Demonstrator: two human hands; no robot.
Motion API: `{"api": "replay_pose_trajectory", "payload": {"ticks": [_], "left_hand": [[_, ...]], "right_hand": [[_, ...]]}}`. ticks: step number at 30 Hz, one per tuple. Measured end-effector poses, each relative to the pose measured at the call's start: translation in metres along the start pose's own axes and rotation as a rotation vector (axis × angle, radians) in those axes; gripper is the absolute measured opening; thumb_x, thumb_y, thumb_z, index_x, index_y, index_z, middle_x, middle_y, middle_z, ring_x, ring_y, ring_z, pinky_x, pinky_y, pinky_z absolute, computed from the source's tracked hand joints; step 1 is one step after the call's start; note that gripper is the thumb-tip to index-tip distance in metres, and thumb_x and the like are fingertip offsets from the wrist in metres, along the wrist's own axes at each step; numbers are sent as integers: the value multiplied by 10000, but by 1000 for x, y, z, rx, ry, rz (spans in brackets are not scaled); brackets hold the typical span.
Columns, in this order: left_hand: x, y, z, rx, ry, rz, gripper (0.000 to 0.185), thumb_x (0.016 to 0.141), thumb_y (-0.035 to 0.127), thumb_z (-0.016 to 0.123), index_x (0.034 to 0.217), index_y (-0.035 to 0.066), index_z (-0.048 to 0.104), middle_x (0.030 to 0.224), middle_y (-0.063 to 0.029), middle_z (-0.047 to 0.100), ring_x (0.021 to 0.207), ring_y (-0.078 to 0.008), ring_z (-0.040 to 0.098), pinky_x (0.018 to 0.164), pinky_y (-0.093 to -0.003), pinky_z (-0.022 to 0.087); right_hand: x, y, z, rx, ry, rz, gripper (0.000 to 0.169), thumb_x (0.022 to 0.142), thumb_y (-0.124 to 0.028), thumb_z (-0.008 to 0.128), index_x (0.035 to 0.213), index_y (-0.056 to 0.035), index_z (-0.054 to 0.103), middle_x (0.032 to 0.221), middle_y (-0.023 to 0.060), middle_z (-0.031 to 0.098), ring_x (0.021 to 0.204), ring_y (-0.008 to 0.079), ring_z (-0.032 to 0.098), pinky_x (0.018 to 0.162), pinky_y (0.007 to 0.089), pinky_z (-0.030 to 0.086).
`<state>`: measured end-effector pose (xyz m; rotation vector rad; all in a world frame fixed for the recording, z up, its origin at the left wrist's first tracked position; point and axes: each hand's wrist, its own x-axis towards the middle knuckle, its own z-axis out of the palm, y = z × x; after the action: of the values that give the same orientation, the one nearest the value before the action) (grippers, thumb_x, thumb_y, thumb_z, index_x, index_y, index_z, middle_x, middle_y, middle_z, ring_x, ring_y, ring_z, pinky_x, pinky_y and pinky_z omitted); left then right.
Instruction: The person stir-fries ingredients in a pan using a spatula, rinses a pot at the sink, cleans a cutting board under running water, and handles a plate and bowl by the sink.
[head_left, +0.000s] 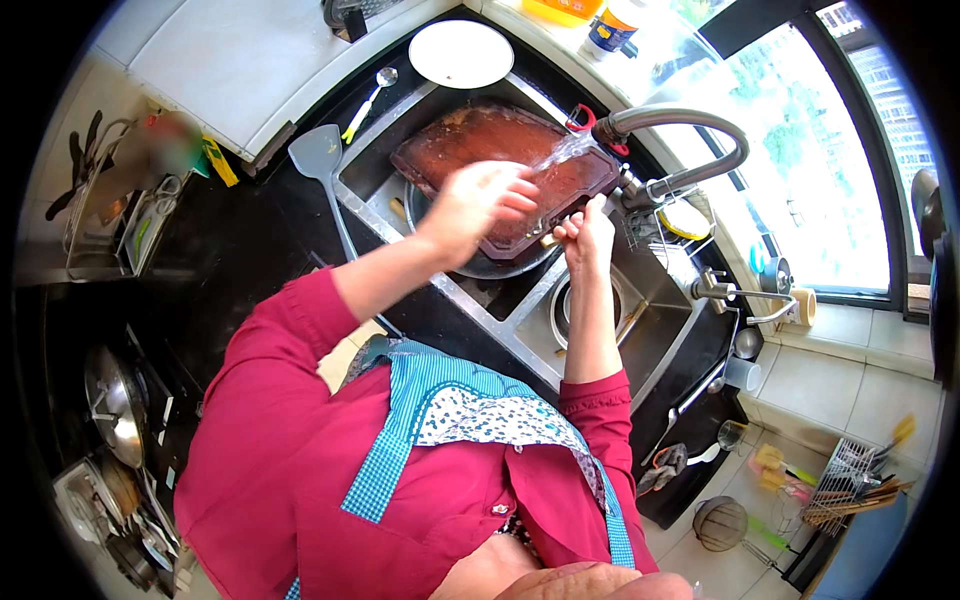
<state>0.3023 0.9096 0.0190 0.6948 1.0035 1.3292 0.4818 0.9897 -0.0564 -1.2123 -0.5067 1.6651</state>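
Observation:
A wet reddish-brown cutting board (480, 150) lies tilted over a round metal basin (510, 271) in the larger sink compartment. My left hand (484, 199), blurred, is over the board's near left part, with no object visible in it. My right hand (585, 232) grips the board's near right edge, fingers curled. A small yellowish piece shows beside those fingers; what it is I cannot tell. Water (564, 148) runs from the curved metal faucet (731, 150) onto the board. Red-handled scissors (581, 118) are behind the board's far right corner.
A white plate (461, 54) stands behind the sink, a white-handled spoon (367, 109) to its left. A grey spatula (319, 154) lies on the black counter. The smaller sink compartment (656, 300) holds a round metal vessel. A wire rack (667, 225) with a yellow-rimmed item is beside the faucet.

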Motion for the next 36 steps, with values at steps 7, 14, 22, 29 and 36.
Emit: {"api": "replay_pose_trajectory", "payload": {"ticks": [7, 14, 22, 29, 36], "left_hand": [[-26, -1, -108, -8, 330, -28, 277, 946, 230, 489, 1127, 27, 542, 1000, -79, 594, 888, -141, 578, 763, -266, 464], [-49, -28, -121, 73, 378, -132, 389, 917, 253, 543, 1243, 50, 478, 1138, -72, 520, 1046, -162, 495, 845, -316, 424], [-69, -50, -106, -123, 423, -248, 576, 898, 241, 572, 1350, 0, 309, 1386, -204, 300, 1274, -355, 326, 981, -467, 369], [-62, -68, -101, -452, 443, -396, 778, 879, 258, 594, 1362, -101, 101, 1392, -347, 165, 1298, -452, 246, 1042, -515, 305], [-19, -99, -80, -667, 337, -498, 737, 937, 333, 444, 1403, -52, 22, 1426, -287, 191, 1326, -390, 249, 1102, -498, 189]], "right_hand": [[-16, 2, 13, 130, -86, 54, 237, 977, -247, 398, 803, -91, 359, 579, -7, 320, 437, 99, 294, 439, 293, 334], [-47, 22, 23, 65, -84, 20, 243, 987, -262, 379, 796, -115, 349, 553, -24, 288, 413, 89, 260, 406, 277, 302], [-33, 25, 36, 63, -57, 16, 309, 978, -258, 411, 710, -112, 357, 541, -30, 266, 411, 87, 235, 391, 269, 248], [5, 15, 9, 169, -44, 126, 284, 967, -261, 440, 725, -127, 372, 544, -46, 250, 415, 82, 212, 403, 258, 228], [36, 11, -23, 158, -83, 177, 278, 957, -265, 470, 730, -125, 391, 538, -40, 261, 412, 89, 225, 401, 260, 213]]}}
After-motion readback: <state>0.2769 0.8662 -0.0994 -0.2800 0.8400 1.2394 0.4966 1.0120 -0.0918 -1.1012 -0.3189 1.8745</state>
